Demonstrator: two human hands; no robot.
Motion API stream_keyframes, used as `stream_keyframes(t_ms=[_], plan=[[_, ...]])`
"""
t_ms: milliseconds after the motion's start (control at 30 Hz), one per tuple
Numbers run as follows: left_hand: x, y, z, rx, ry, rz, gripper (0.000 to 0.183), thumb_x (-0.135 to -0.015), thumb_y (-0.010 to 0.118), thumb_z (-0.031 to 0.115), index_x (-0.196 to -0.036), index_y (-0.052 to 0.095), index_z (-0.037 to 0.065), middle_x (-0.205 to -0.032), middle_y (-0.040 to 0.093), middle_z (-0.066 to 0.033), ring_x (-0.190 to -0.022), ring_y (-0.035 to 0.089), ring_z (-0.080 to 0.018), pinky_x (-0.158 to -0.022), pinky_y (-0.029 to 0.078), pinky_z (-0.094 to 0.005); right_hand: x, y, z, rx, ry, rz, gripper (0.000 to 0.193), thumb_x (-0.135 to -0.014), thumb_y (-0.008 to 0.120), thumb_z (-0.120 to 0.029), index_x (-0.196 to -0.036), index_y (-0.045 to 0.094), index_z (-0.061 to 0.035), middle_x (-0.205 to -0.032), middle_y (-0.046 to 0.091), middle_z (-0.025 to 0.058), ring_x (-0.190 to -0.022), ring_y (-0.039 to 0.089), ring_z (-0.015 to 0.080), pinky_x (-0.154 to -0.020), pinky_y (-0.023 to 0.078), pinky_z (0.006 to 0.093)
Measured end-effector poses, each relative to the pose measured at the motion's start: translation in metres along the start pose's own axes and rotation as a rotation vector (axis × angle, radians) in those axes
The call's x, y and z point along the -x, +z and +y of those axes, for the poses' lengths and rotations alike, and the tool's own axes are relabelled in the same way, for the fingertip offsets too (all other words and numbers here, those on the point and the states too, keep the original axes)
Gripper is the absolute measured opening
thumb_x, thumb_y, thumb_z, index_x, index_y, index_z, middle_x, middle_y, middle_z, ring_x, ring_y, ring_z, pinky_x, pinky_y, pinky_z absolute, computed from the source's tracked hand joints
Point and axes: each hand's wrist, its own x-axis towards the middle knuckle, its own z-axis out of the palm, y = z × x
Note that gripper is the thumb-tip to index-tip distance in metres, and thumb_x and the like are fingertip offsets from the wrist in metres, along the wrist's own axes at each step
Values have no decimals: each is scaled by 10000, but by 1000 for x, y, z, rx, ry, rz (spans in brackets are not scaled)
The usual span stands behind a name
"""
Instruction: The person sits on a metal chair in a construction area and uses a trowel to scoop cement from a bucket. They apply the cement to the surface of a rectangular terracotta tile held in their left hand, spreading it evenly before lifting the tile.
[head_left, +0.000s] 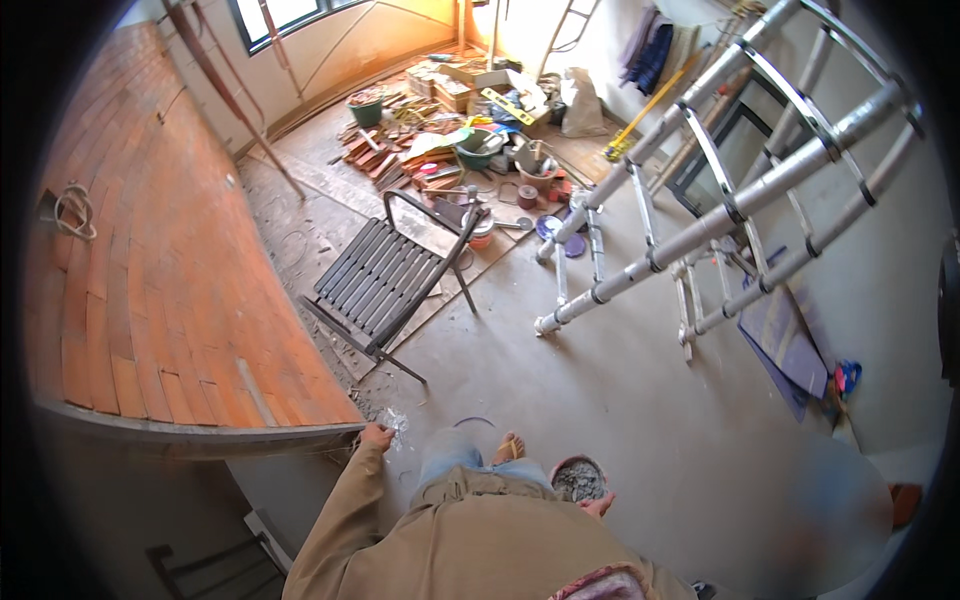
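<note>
The left hand touches the brick wall's end; the right hand holds a mortar pan.

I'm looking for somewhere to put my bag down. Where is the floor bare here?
Bare concrete lies between the folded chair, the ladder and the mortar pan by the right hand. The far corner is crowded with bricks, buckets and boxes. The left hand rests at the brick wall end.
</note>
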Motion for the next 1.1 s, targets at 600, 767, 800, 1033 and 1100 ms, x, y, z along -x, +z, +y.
stream_keyframes(t_ms=[600, 767, 800, 1033, 1100], plan=[[-125, 84, 64, -253, -36, -130, 471, -869, 561, 536, -880, 755, 106, -800, 729, -121, -756, 703, -276, -779, 555, -436, 104, 452, -30, 526, -142, -415, 746, -757, 539, -797, -1070, 491, -122, -840, 490, 47, -692, 455, 217, -702, 425, 456], [-110, 49, 146, -128, 18, -420, 449, -872, 585, 499, -935, 715, 73, -838, 724, -91, -824, 701, -241, -855, 538, -393, 111, 528, -47, 536, -94, -484, 633, -788, 539, -768, -740, 359, -162, -547, 320, 1, -517, 339, 163, -579, 348, 401], [-99, 40, 138, -56, -20, -342, 392, -838, 640, 474, -879, 710, 90, -776, 716, -65, -754, 702, -218, -797, 557, -375, 145, 544, -34, 608, -84, -458, 622, -811, 530, -750, -721, 352, -161, -539, 313, 6, -499, 328, 172, -558, 341, 401], [-77, 37, 204, 405, -401, -194, 295, -805, 748, 330, -915, 664, 70, -783, 678, -33, -604, 629, -141, -525, 513, -328, 191, 667, -27, 742, -115, -659, 648, -816, 517, -770, -630, 330, -178, -511, 317, 7, -486, 362, 199, -516, 328, 398], [-69, 43, 219, 480, -452, -160, 296, -807, 761, 330, -915, 664, 71, -779, 677, -36, -609, 627, -141, -520, 509, -319, 208, 701, -29, 788, -144, -674, 651, -807, 525, -777, -623, 327, -184, -511, 324, -2, -482, 365, 188, -500, 322, 379]])
